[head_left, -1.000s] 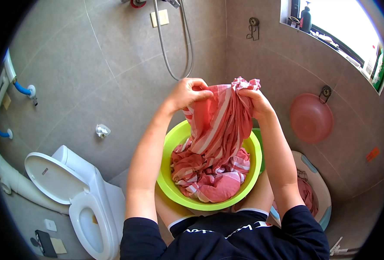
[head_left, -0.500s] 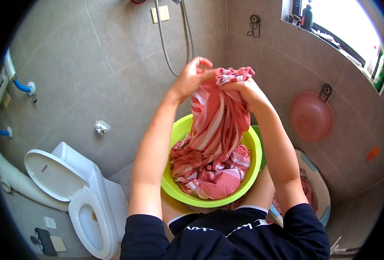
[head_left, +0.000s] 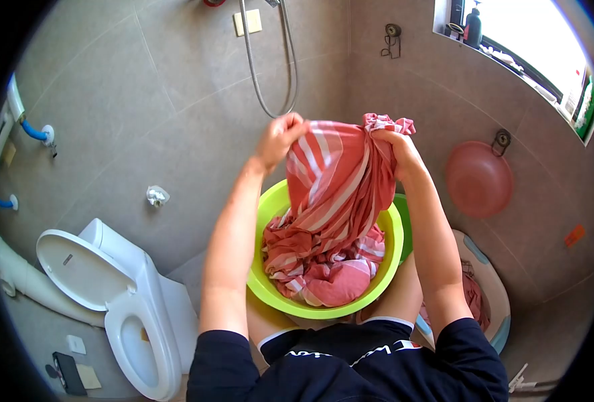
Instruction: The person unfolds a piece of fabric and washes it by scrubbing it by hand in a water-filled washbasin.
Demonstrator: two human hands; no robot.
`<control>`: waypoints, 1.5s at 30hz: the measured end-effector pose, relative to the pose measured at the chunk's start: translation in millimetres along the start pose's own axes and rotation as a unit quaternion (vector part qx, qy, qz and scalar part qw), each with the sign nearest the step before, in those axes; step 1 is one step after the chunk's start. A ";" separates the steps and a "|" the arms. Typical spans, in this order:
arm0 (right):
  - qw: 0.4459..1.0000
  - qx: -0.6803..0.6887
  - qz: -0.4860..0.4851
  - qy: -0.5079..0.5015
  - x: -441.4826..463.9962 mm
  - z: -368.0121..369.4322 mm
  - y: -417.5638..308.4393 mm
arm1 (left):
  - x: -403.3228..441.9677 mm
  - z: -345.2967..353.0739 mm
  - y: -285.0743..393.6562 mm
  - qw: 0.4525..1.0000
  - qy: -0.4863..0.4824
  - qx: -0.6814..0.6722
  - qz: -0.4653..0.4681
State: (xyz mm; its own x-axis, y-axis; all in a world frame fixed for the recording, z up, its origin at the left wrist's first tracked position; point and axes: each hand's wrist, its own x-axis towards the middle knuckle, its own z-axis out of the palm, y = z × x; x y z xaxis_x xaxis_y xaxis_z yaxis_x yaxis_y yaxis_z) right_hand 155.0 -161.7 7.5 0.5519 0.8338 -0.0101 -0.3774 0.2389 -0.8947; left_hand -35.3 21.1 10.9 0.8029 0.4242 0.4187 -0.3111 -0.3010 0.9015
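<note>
A red cloth with white stripes (head_left: 340,181) hangs from both my hands above a lime-green basin (head_left: 262,258). My left hand (head_left: 282,137) pinches its upper left edge, and the part beside it is spread fairly flat. Gathered folds of the cloth are bunched in my right hand (head_left: 396,149), with a crumpled end sticking out above the fingers. The lower part of the cloth lies heaped in the basin. The basin rests at my lap, between my thighs.
To the right, a white tub (head_left: 501,295) holds more reddish cloth. A green container (head_left: 404,224) sits partly behind the basin. A pink basin (head_left: 479,179) hangs on the right wall. A toilet (head_left: 139,342) with its lid up stands at left. A shower hose (head_left: 251,74) hangs ahead.
My left hand has moved left and down, pulling the cloth's edge out from the bunch. My right hand, still gripping the folds, has shifted slightly right and down.
</note>
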 end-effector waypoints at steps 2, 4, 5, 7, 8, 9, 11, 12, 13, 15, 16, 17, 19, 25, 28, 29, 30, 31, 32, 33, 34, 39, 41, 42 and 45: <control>0.998 0.042 -0.020 -0.029 7.4 -8.8 3.4 | 20.1 3.7 39.7 0.989 0.033 0.141 0.017; 0.993 0.100 -0.037 -0.055 8.9 -4.5 -2.2 | 40.6 11.9 75.5 0.970 0.041 0.229 0.070; 0.993 0.100 -0.037 -0.055 8.5 -0.8 -5.9 | 47.2 19.6 89.1 0.943 0.048 0.309 0.115; 0.971 0.205 -0.076 -0.094 9.1 6.4 -10.2 | 54.1 38.1 111.7 0.933 0.072 0.334 0.116; 0.958 0.227 -0.096 -0.146 8.2 9.6 -12.2 | 60.6 39.6 105.6 0.934 0.082 0.328 0.116; 0.958 0.227 -0.095 -0.147 3.8 17.8 -13.3 | 64.2 43.0 94.5 0.940 0.099 0.311 0.104; 0.962 0.186 -0.054 -0.190 -6.3 36.7 -9.7 | 63.9 49.5 72.7 0.932 0.114 0.327 0.110; 0.975 0.121 -0.025 -0.184 -3.2 39.8 -4.3 | 61.4 55.7 63.9 0.927 0.125 0.338 0.105; 0.974 0.110 -0.052 -0.193 -1.0 45.9 3.4 | 61.6 59.2 54.9 0.946 0.116 0.289 0.095; 0.979 0.084 -0.071 -0.174 -4.6 49.5 6.2 | 51.7 54.3 52.5 0.954 0.092 0.282 0.045; 0.979 0.082 -0.070 -0.174 -5.0 49.7 5.1 | 47.1 49.4 51.0 0.954 0.093 0.281 0.045; 0.982 0.074 -0.078 -0.153 -5.7 48.6 4.7 | 42.0 43.5 48.0 0.961 0.067 0.269 0.024; 0.985 0.067 -0.088 -0.130 -9.3 47.6 4.7 | 31.9 36.2 43.9 0.966 0.039 0.257 0.005; 0.985 0.075 -0.100 -0.117 -11.3 31.7 1.5 | -0.6 13.5 8.0 0.972 -0.144 0.114 -0.145; 0.983 0.082 -0.104 -0.123 -12.6 23.2 0.4 | -9.8 0.8 -21.4 0.983 -0.138 0.062 -0.107; 0.984 0.088 -0.099 -0.120 -13.9 21.4 0.1 | -13.2 -1.5 -28.0 0.988 -0.112 0.053 -0.090; 0.986 0.088 -0.084 -0.111 -12.3 16.6 0.9 | -15.7 -1.4 -29.1 0.992 -0.082 0.028 -0.093; 0.986 0.090 -0.084 -0.112 -12.6 13.3 2.6 | -17.2 -3.8 -28.6 0.992 -0.082 0.030 -0.094; 0.988 0.084 -0.087 -0.091 -12.6 11.2 3.2 | -15.8 -7.5 -26.7 0.997 -0.024 0.028 -0.071; 0.990 0.079 -0.092 -0.070 -12.5 9.9 2.4 | -11.3 -8.8 -19.4 0.998 0.032 0.027 -0.046; 0.991 0.072 -0.096 -0.064 -13.4 8.7 2.1 | -3.3 -6.9 1.3 0.999 0.034 0.041 -0.003; 0.974 0.183 -0.110 -0.069 -9.6 13.6 -7.5 | 31.5 26.0 113.7 0.972 0.006 0.229 0.044; 0.944 0.261 -0.123 -0.161 5.8 16.7 -3.0 | 43.0 39.1 122.4 0.961 0.000 0.274 0.034; 0.944 0.250 -0.137 -0.167 -0.1 26.5 -3.2 | 48.3 44.6 115.0 0.957 -0.012 0.288 0.036; 0.956 0.208 -0.050 -0.201 -0.5 39.4 4.8 | 55.8 60.1 90.9 0.945 0.013 0.325 0.020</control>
State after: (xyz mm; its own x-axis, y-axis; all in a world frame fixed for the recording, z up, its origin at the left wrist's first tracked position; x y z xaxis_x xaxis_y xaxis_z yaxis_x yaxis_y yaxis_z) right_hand 123.6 -141.3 20.8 0.3017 0.9004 0.3133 -0.6467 0.4348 -0.6267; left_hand 11.9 -33.9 109.6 0.7816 0.4190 0.4620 0.0437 -0.7757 0.6296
